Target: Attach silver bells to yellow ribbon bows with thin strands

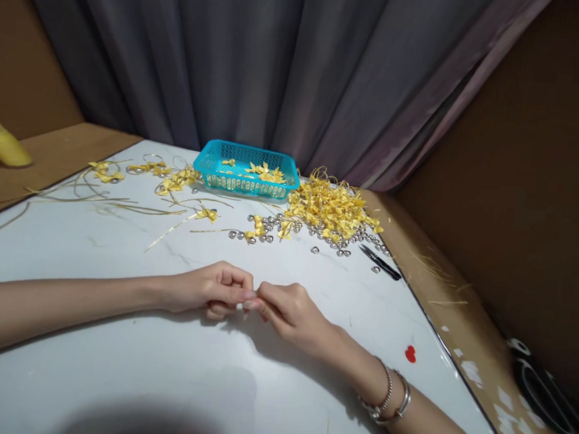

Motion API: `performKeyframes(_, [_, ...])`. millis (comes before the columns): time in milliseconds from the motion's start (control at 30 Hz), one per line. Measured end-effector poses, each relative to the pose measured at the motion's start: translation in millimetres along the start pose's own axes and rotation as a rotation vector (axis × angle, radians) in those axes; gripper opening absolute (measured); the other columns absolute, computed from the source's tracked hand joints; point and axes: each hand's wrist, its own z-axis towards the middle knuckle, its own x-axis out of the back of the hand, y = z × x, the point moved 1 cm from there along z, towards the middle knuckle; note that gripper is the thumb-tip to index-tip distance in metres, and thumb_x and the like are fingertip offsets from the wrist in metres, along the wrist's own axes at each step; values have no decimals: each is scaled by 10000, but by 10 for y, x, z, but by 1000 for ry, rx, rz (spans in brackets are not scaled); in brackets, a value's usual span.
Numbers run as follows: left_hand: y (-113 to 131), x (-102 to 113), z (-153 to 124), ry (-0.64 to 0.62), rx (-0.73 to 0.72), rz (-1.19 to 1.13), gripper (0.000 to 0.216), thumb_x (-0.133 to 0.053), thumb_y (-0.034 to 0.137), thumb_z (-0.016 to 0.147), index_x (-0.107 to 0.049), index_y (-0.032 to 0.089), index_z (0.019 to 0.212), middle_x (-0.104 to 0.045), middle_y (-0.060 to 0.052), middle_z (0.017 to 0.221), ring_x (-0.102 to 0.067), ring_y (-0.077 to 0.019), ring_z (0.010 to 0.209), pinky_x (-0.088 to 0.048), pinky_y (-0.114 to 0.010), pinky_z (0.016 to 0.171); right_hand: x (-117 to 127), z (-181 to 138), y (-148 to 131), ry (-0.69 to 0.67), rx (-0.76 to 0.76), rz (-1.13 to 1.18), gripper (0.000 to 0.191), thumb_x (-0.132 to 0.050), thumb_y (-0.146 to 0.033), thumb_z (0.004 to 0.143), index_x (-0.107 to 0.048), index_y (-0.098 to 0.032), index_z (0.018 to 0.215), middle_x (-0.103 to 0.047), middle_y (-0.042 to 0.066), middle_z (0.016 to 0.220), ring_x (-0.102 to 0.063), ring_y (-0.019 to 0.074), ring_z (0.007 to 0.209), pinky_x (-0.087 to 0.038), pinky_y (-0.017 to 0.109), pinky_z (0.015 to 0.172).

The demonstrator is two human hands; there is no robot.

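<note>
My left hand (223,291) and my right hand (285,310) meet fingertip to fingertip over the middle of the white board (167,368). Both are closed in a pinch, and whatever lies between the fingertips is hidden or too small to name. Beyond them, yellow ribbon bows (207,214) with thin gold cords lie on the board. Small silver rings or beads (269,223) are scattered among the bows. A large heap of yellow bows (325,203) sits at the back right.
A turquoise basket (244,188) holding some yellow pieces stands at the back. Black thread snips (381,262) lie at the right, with a red heart-shaped piece (410,353) nearer me. A bottle with yellow contents (2,144) is far left; paper scraps (472,373) lie off the board's right edge.
</note>
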Motion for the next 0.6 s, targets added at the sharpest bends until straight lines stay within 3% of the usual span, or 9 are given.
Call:
performKeyframes(167, [12, -68, -44, -63, 20, -21, 235, -595, 352, 847, -521, 159, 735, -240, 99, 459, -132, -36, 377, -104, -194, 365, -46, -33, -72, 16, 18, -134, 329, -218, -330, 953, -404, -210, 709, -497, -5, 543, -358, 95, 429, -267, 239, 444])
performKeyframes(267, [29, -90, -66, 34, -44, 168, 262, -533, 388, 881, -541, 154, 764, -294, 88, 458, -185, -47, 381, -169, -201, 376, -77, -25, -107, 75, -95, 70, 366, -236, -388, 963, -416, -204, 703, -507, -14, 551, -418, 87, 446, -325, 224, 475])
performKeyframes(333, [50, -99, -81, 117, -173, 420, 284, -480, 387, 907, -576, 145, 792, -434, 43, 507, -327, -68, 424, -269, -207, 417, -98, -7, -126, 128, -174, 241, 403, -279, -422, 959, -430, -198, 659, -493, -26, 537, -449, 81, 467, -357, 217, 511])
performKeyframes(433, [74, -109, -102, 144, -368, 770, 281, -402, 301, 944, -619, 137, 870, -647, -47, 769, -565, -129, 679, -421, -227, 627, -142, 18, -135, 171, -292, 471, 490, -326, -486, 944, -446, -187, 575, -449, -39, 487, -438, 75, 466, -368, 215, 535])
performKeyframes(500, [74, -104, -108, 126, -416, 888, 289, -357, 250, 954, -619, 137, 913, -677, -58, 866, -603, -145, 774, -439, -234, 712, -176, 26, -124, 182, -376, 590, 531, -344, -531, 929, -444, -185, 539, -405, -50, 443, -406, 72, 442, -356, 213, 515])
performKeyframes(600, [65, -86, -108, 146, -434, 991, 288, -334, 216, 952, -611, 138, 930, -676, -38, 835, -578, -109, 661, -430, -206, 640, -210, 30, -94, 189, -460, 661, 562, -363, -576, 905, -437, -184, 510, -369, -60, 405, -363, 68, 412, -324, 211, 473])
